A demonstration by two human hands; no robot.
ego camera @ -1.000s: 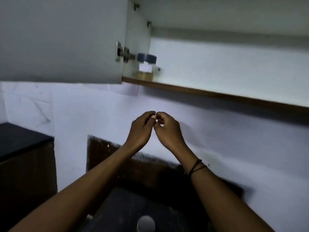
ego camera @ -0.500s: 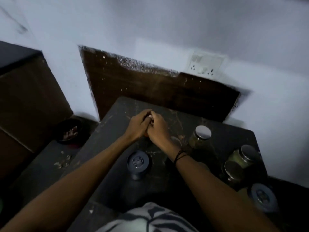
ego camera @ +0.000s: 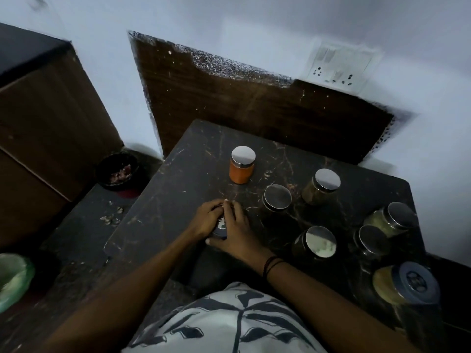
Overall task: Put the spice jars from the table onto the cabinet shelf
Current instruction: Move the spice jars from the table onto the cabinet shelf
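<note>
Both my hands wrap around a blue-lidded jar (ego camera: 220, 227) standing near the front left of the dark marble table (ego camera: 178, 174). My left hand (ego camera: 207, 220) grips its left side and my right hand (ego camera: 238, 231) its right, so only a sliver of lid shows. An orange jar (ego camera: 241, 166) with a steel lid stands behind them. Several steel-lidded spice jars (ego camera: 277, 197) stand to the right. A larger blue-lidded jar (ego camera: 407, 286) sits at the front right corner. The cabinet shelf is out of view.
A brown wooden cabinet (ego camera: 46, 128) stands to the left. On the floor beside it are a black bowl (ego camera: 118, 171) and a green-lined bin (ego camera: 12, 278). A wall socket (ego camera: 341, 67) is above the table's back right.
The view dropped from the open cabinet shelf to the table. Both hands came down together and closed around the blue-lidded jar.
</note>
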